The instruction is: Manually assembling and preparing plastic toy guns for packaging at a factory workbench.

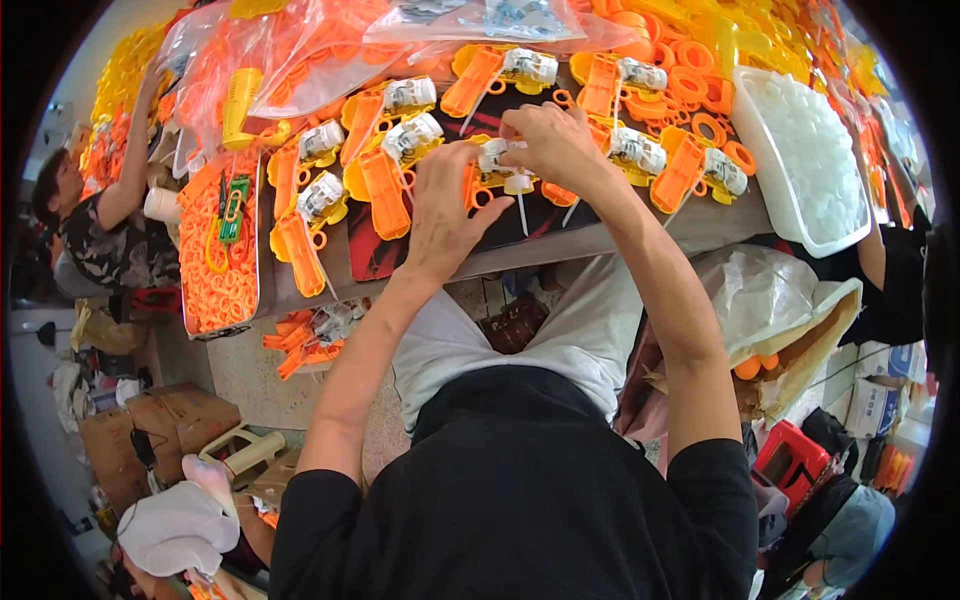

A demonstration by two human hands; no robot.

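Between my two hands lies an orange and yellow plastic toy assembly with a white printed cylinder point(493, 154); fingers cover much of it. My left hand point(437, 215) is curled at its left side, fingers bent over the edge and thumb extended to the right below. My right hand point(552, 145) reaches over it from the right, fingers bent down onto the white cylinder; its fingertips are partly hidden. A small white round piece point(519, 184) with a thin stem hangs at its near side. Several similar assemblies, such as one orange assembly point(382, 190), lie in rows around my hands.
A tray of small orange rings point(215, 290) stands at left, with green-handled cutters point(234, 215) on top. A white bin of translucent pieces point(828, 225) is at right. Bagged orange parts point(330, 60) fill the back. A sack point(775, 300) stands beside my right leg; another person point(110, 215) sits at left.
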